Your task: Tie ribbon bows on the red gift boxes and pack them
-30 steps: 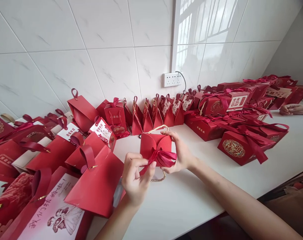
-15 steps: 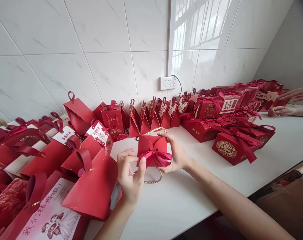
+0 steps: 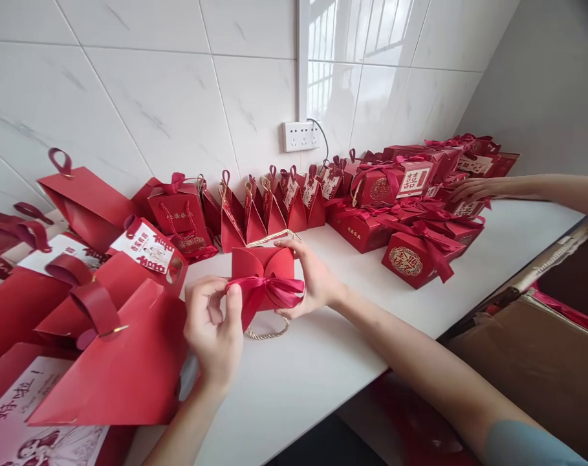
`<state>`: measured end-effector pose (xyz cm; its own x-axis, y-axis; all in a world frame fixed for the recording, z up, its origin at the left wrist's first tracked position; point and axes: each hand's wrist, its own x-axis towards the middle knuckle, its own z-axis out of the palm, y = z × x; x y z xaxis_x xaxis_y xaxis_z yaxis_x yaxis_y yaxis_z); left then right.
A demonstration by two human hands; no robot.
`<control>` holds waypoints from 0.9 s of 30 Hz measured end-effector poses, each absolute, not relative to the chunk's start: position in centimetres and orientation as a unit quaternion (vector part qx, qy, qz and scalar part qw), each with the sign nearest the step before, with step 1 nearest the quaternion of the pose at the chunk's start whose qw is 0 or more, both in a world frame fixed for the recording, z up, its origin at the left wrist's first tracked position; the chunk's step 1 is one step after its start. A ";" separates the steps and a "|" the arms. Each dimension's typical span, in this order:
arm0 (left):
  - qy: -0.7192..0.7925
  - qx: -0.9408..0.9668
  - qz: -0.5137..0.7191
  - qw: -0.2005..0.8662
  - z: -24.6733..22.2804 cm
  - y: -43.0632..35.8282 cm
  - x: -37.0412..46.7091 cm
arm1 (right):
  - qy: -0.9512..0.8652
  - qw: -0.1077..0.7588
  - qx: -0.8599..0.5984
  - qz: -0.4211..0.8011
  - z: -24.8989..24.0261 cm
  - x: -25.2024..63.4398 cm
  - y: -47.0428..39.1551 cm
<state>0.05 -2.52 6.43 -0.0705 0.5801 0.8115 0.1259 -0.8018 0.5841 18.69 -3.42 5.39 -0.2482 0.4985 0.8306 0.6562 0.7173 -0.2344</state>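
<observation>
Left hand (image 3: 211, 330), lower centre of the frame: thumb and forefinger pinched on one end of the ribbon bow (image 3: 269, 290). Right hand (image 3: 313, 281), centre: fingers curled around the right side of the small red gift box (image 3: 262, 265), steadying it just above the white counter (image 3: 323, 362). Gold cord handle (image 3: 267, 333) hangs below. We judge the bow-tidying goes best with the box held square, loops drawn evenly, no sharp tug. Another person's hand (image 3: 473, 189), upper right, rests among stacked red boxes (image 3: 410, 259).
</observation>
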 end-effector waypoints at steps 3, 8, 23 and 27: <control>0.213 0.705 0.670 0.096 6.3 -2.7 0.2 | -0.782 0.504 -0.356 -0.085 5.5 18.7 -3.5; 0.137 0.770 0.623 -0.017 6.1 -3.3 0.3 | -0.771 0.533 -0.340 -0.078 5.7 18.6 -3.5; 0.101 0.774 0.625 0.004 6.3 -3.8 0.1 | -0.759 0.552 -0.328 -0.106 5.8 18.5 -3.8; 0.096 0.777 0.622 0.004 6.3 -3.9 0.0 | -0.761 0.556 -0.316 -0.108 5.8 18.5 -3.8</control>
